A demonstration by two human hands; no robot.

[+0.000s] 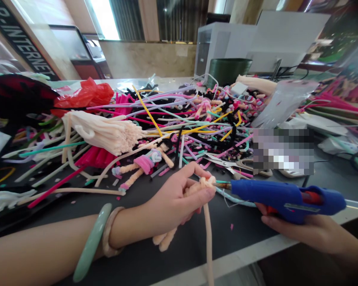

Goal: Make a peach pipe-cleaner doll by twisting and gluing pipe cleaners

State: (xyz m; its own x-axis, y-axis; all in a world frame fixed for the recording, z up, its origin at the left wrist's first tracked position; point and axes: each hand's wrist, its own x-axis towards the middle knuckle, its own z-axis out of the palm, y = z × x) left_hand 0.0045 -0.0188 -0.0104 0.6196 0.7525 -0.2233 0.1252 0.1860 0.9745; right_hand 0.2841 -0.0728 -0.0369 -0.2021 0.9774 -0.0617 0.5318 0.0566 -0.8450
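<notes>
My left hand (179, 198) is closed around a peach pipe-cleaner figure (207, 182), with a long peach stem (209, 246) and two short legs hanging below it. My right hand (298, 229) grips a blue hot glue gun (274, 196) from beneath. Its nozzle (219, 184) points left and reaches the top of the figure. A finished pipe-cleaner doll (143, 163) with a pink wrap lies just beyond my left hand. A jade bangle (91, 242) and a peach bracelet (109, 234) circle my left wrist and forearm.
A dense heap of multicoloured pipe cleaners (179, 123) covers the dark table (241, 234), with a peach bundle (101, 133) at its left. Metal scissors (223, 162) lie near the glue gun. A red plastic bag (86, 95) and a green bin (228, 71) stand behind. A pixelated patch hides part of the right.
</notes>
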